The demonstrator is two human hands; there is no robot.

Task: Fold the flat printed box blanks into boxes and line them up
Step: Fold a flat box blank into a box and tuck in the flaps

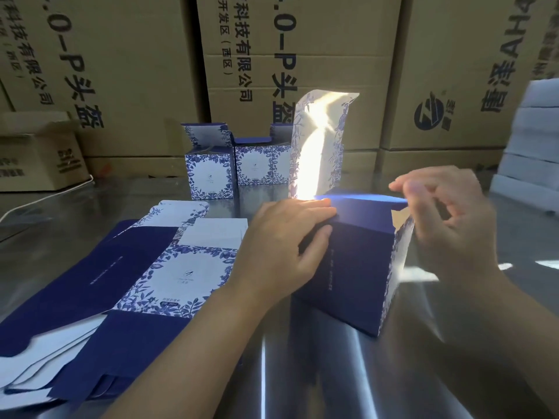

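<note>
A half-formed blue box (357, 267) stands on the shiny metal table (302, 373), its long flowered lid flap (320, 146) sticking up in a patch of sunlight. My left hand (287, 246) grips the box's left top corner, fingers laid over a folded dark blue flap. My right hand (450, 219) is blurred at the box's right top edge, fingers curled by the side flap. A stack of flat blue and white printed blanks (121, 282) lies to the left. Two folded boxes (211, 173) (261, 166) stand side by side at the back, lids open.
Large brown cartons (302, 71) form a wall behind the table. A smaller open carton (36, 152) sits at the far left. A pile of white boxes (532, 140) rises at the right edge. A white cable (45, 195) runs over the table's left side.
</note>
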